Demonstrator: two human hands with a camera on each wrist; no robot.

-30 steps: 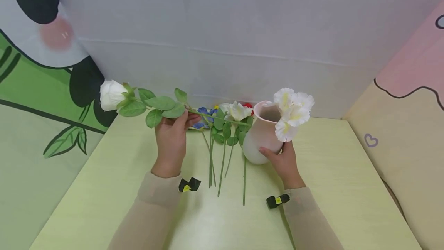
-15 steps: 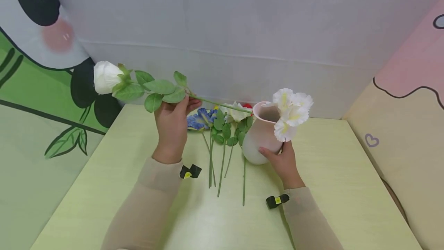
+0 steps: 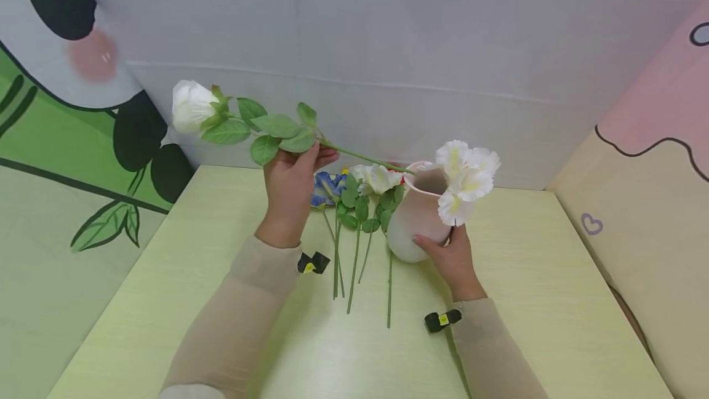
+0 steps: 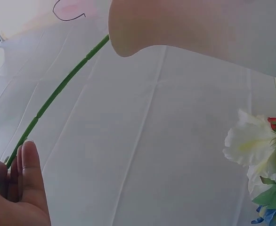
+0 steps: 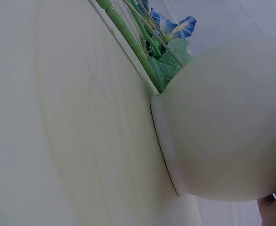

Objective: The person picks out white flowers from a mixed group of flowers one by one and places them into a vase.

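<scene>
My left hand (image 3: 289, 193) pinches the green stem of a white rose (image 3: 192, 107) between thumb and fingers. The rose lies nearly level, its bloom to the left and its leaves just above the hand. Its stem end overlaps the left rim of a pale pink-and-white vase (image 3: 412, 226); in the left wrist view the stem (image 4: 62, 87) runs up to the vase's lip. My right hand (image 3: 455, 263) grips the vase low on its right side, thumb in front, other fingers mostly hidden. A ruffled white flower (image 3: 468, 177) with yellow centres leans out of the vase's mouth to the right.
Behind and left of the vase, several flowers lie on the pale wooden table (image 3: 515, 325): a blue one (image 3: 328, 189), a white one (image 3: 379, 178) and a partly hidden red one. Their stems point toward me. A grey-white wall covering (image 3: 354, 36) rises behind.
My left hand has lifted the rose and then moved right, bringing its stem end from in front of the vase up to the rim. The right hand and vase have stayed in place.
</scene>
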